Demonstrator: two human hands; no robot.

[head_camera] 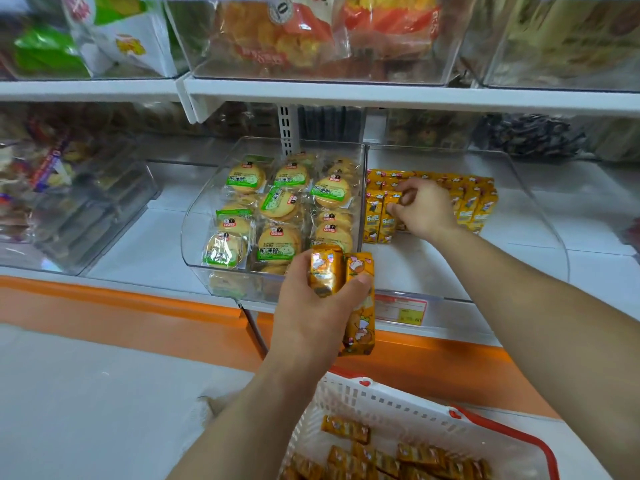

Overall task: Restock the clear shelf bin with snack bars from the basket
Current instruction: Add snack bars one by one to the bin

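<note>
Inside clear shelf bin (410, 263), right hand (424, 209) grip pinches upright snack bar (387, 221) in front row. Left hand (311, 306) grip clamped round two bars (360, 323), above basket (381, 398), before shelf edge.

Bright, even light is thrown from overhead. Only a soft shadow is cast beneath the upper shelf (381, 95) at 12 o'clock. Pale glare is caught on the curved wall of the clear shelf bin (543, 216) at 3 o'clock. The biscuit packets (277, 202) at the centre are rendered sharp, while the goods (277, 36) at 12 and 9 o'clock are smeared. The snack bars (391, 462) in the basket (363, 403) at 6 o'clock are blurred. Shelf lines are bowed toward the edges.
</note>
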